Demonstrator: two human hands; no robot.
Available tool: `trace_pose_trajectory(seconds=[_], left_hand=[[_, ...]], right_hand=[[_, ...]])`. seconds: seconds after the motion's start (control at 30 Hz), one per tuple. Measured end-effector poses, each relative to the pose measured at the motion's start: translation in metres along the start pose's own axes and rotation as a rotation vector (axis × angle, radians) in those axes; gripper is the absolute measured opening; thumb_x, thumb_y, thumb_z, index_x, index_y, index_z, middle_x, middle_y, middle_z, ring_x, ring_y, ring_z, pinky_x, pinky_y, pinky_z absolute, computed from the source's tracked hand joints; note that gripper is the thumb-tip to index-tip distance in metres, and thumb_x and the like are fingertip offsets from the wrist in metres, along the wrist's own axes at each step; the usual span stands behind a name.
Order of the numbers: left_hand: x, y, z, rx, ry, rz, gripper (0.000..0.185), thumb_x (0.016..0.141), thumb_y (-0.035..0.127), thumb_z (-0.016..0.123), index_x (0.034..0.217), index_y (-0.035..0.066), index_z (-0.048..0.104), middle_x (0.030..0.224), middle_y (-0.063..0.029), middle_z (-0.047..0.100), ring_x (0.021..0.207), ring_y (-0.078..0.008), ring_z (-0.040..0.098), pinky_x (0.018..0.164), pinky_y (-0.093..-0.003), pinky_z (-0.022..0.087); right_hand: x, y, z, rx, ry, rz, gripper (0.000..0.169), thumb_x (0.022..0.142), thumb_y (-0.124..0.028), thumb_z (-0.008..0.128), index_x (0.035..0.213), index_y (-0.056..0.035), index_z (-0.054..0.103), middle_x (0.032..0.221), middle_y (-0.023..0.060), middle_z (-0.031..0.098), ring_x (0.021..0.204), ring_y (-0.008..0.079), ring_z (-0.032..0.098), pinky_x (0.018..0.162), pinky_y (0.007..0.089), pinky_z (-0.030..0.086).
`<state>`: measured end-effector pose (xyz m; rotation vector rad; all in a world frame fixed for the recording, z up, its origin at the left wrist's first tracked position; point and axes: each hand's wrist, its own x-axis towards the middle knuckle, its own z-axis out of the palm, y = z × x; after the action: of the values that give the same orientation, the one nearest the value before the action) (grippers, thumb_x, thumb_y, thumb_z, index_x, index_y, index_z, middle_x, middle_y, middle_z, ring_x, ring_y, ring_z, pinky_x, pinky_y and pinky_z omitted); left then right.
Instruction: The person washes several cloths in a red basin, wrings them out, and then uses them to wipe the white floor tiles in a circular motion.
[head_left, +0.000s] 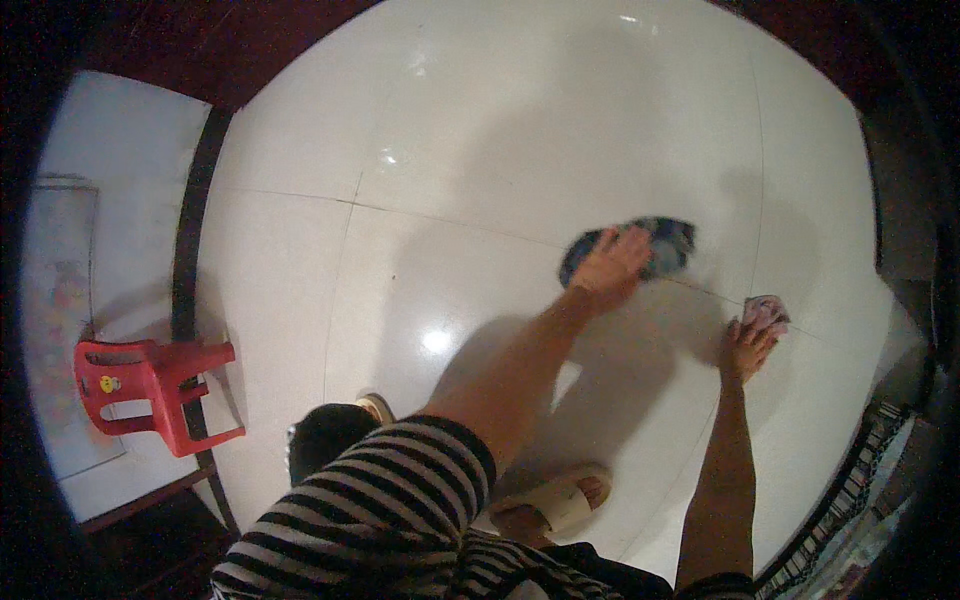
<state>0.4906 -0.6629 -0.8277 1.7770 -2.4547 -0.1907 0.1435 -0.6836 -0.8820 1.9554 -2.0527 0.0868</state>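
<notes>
My left hand (615, 262) lies with its fingers spread on top of a dark blue, patterned cloth (671, 246) on the pale tiled floor. The cloth is crumpled and slightly blurred, and it shows on both sides of the hand. Lower and to the right, my right hand (748, 349) touches a small pink cloth (766, 312) on the floor; its fingers rest over the near edge, and whether they grip it I cannot tell. The two cloths lie apart.
A small red plastic chair (161, 390) stands at the left, by a dark strip on the floor. My sandalled foot (562, 506) is below my left arm. A black rack with bars (847, 487) stands at the lower right. Dark furniture or wall edges border the floor.
</notes>
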Motion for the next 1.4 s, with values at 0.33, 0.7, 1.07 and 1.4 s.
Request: trace_pose_trajectory(seconds=[0.33,0.7,1.07,1.4], left_hand=[[-0.243,-0.204,-0.022,-0.105,0.031,-0.595,0.057,0.087,0.029,0.051,0.136,0.003,0.037,0.150,-0.0133,0.021,0.140,-0.0286,0.015,0.113,-0.0496,0.011],[-0.625,-0.179,0.007,-0.214,0.735,-1.535,0.043,0.093,0.019,0.045,0.130,-0.004,0.043,0.138,-0.0206,0.041,0.128,-0.0319,0.039,0.106,-0.0389,0.029],[-0.414,-0.188,0.000,-0.516,0.391,-1.099,0.021,0.088,0.012,0.046,0.103,0.003,0.057,0.094,-0.0158,0.057,0.088,-0.0309,0.055,0.076,-0.0403,0.046],[-0.328,-0.119,0.045,-0.592,0.125,-0.177,0.043,0.092,0.011,0.042,0.135,0.004,0.040,0.146,-0.0126,0.032,0.136,-0.0298,0.027,0.115,-0.0423,0.017]], right_hand=[[-0.055,-0.277,-0.101,0.459,0.031,-0.363,0.054,0.081,-0.019,0.055,0.133,-0.0116,0.042,0.143,0.0166,0.035,0.128,0.0369,0.036,0.102,0.0462,0.034],[-0.260,-0.501,-0.234,1.301,-0.349,-1.378,0.026,0.075,-0.003,0.053,0.096,-0.0099,0.067,0.112,0.0121,0.062,0.106,0.0302,0.057,0.094,0.0415,0.042],[-0.020,-0.337,-0.149,1.790,-0.391,-0.038,0.034,0.088,-0.010,0.046,0.120,0.0004,0.054,0.120,0.0131,0.058,0.106,0.0252,0.057,0.095,0.0381,0.043],[-0.019,-0.210,-0.030,0.483,-0.384,0.036,0.047,0.090,-0.033,0.050,0.129,-0.0067,0.049,0.130,0.0107,0.051,0.119,0.0249,0.046,0.103,0.0398,0.032]])
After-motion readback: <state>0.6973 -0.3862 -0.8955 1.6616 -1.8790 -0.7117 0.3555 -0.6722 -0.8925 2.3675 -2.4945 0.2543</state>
